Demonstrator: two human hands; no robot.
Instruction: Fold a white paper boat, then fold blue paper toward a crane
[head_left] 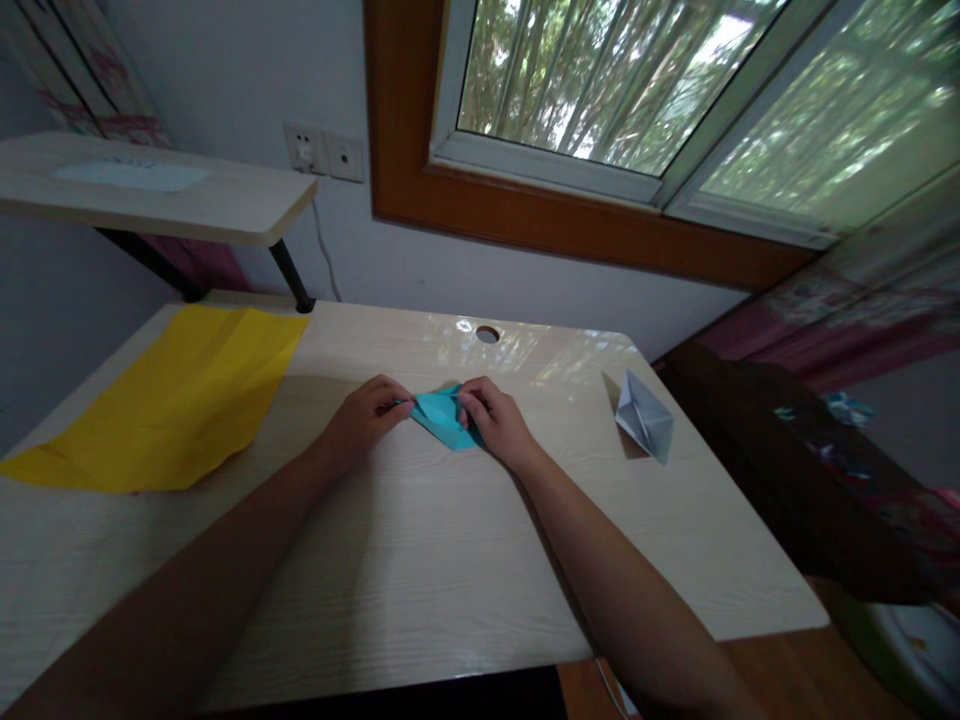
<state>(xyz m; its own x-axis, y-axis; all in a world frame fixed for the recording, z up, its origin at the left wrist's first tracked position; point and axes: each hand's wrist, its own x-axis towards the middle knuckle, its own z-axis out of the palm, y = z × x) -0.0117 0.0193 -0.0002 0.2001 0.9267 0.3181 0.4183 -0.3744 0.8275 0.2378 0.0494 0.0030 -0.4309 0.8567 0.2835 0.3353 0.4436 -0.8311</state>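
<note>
A piece of folded turquoise paper (448, 425) is held just above or on the middle of the light wooden desk (442, 560); I cannot tell whether it touches. My left hand (369, 415) pinches its left corner between thumb and fingertips. On the other side, my right hand (495, 420) grips the upper right part, its fingers curled and covering that edge. The paper has creases and layered flaps, and its lower point faces me.
A large yellow sheet (187, 400) lies at the desk's left. A folded grey-white paper shape (643, 418) stands toward the right edge. Behind are a raised shelf (247, 205) on black legs, a round cable hole (487, 334), wall sockets (324, 152) and a window (600, 90).
</note>
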